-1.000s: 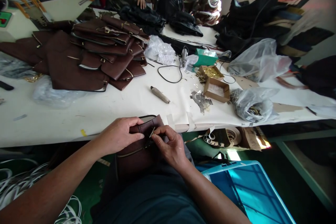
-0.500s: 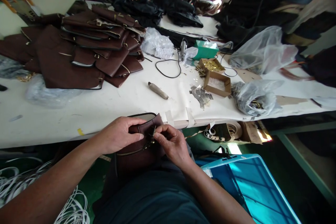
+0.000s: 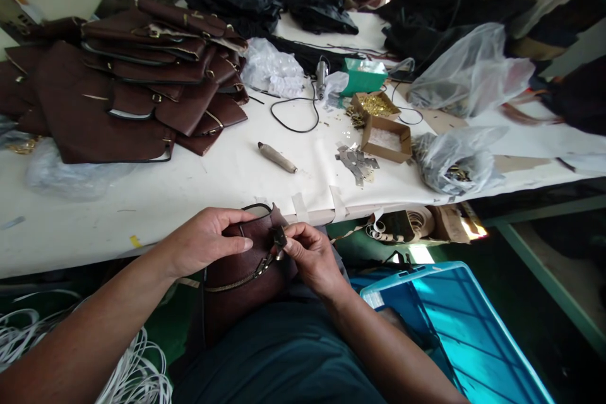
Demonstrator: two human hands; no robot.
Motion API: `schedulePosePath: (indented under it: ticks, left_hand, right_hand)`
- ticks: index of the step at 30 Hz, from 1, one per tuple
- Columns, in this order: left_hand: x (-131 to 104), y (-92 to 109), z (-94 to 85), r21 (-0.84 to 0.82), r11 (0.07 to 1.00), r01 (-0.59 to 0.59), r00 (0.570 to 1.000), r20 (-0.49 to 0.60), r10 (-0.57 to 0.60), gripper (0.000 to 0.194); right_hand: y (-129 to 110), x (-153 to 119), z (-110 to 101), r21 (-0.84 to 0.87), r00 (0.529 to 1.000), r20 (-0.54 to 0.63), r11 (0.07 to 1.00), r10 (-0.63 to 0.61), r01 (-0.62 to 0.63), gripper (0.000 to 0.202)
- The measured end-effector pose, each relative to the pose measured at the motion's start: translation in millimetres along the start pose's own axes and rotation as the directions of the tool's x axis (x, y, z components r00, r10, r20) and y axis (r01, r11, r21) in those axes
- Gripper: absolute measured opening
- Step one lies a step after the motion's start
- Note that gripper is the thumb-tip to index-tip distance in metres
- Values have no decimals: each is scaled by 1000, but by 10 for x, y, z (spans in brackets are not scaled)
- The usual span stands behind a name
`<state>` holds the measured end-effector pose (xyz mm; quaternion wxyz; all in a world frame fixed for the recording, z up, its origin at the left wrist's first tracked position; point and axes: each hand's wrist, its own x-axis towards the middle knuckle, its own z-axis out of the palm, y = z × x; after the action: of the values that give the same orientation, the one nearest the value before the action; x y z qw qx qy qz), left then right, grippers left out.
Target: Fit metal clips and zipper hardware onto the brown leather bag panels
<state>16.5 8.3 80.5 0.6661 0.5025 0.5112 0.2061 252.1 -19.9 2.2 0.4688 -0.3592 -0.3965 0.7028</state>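
Left hand (image 3: 201,243) pinching its rim, a zippered brown leather bag (image 3: 237,264) sits at the person's lap beside the worktable (image 3: 180,202); a small metal fitting (image 3: 279,237), edge-on a second ago, now shows its dark face, gripped in the right hand's (image 3: 316,259) fingertips.

Blue crate (image 3: 461,328) on the green floor, beside loose white strips (image 3: 135,369).
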Motion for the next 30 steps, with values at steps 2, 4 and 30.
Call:
schedulePosePath:
  ticks: [2, 4, 30]
  left_hand:
    - [8, 3, -1, 5, 1000, 14, 1000, -5, -14, 58]
    - [14, 7, 4, 17, 1000, 21, 1000, -11, -21, 57]
    - [-99, 129, 227, 393, 916, -78, 993, -55, 108, 49]
  right_hand:
    - [-35, -5, 18, -36, 1000, -22, 999, -6, 5, 34]
    - [-88, -16, 47, -65, 999, -33, 998, -30, 28, 32]
    - [-406, -181, 149, -440, 988, -55, 892, -142, 103, 21]
